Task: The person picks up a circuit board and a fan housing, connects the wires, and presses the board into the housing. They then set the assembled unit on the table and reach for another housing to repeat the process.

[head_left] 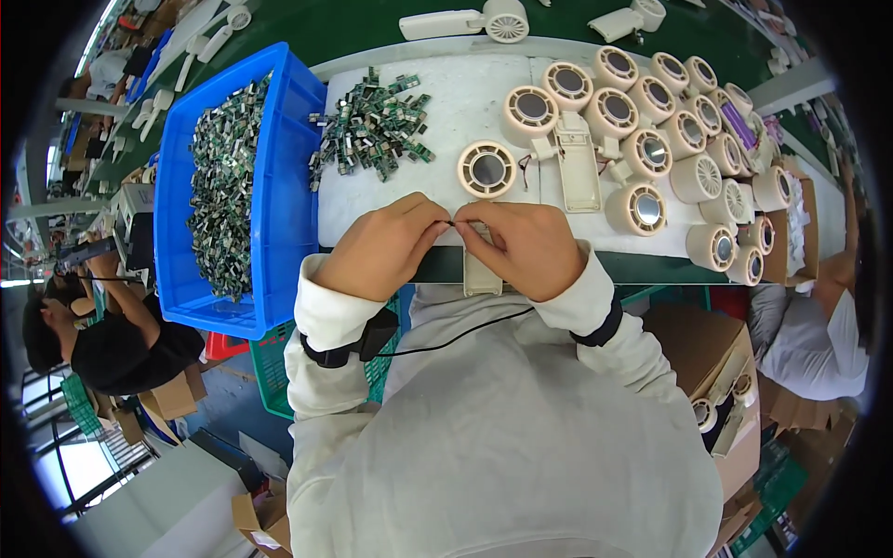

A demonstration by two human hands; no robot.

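Note:
My left hand (pixel 383 249) and my right hand (pixel 528 249) meet at the table's near edge, fingertips pinched together. Between them shows a tiny dark bit, too small to name. Just beyond the fingers lies a cream handheld fan (pixel 486 169) with a round silvery centre. Its open handle shell (pixel 481 277) shows below my right hand and juts past the table edge; the part between is hidden by my hands. Loose green circuit boards (pixel 377 126) are heaped beyond my left hand. Another fan's open handle (pixel 578 167) lies to the right, with thin wires beside it.
A blue bin (pixel 286 186) full of small circuit boards stands at the left. Several cream fans (pixel 648 152) crowd the right side of the white work surface (pixel 465 88). An open carton (pixel 721 391) sits at lower right. Other people (pixel 121 344) work at both sides.

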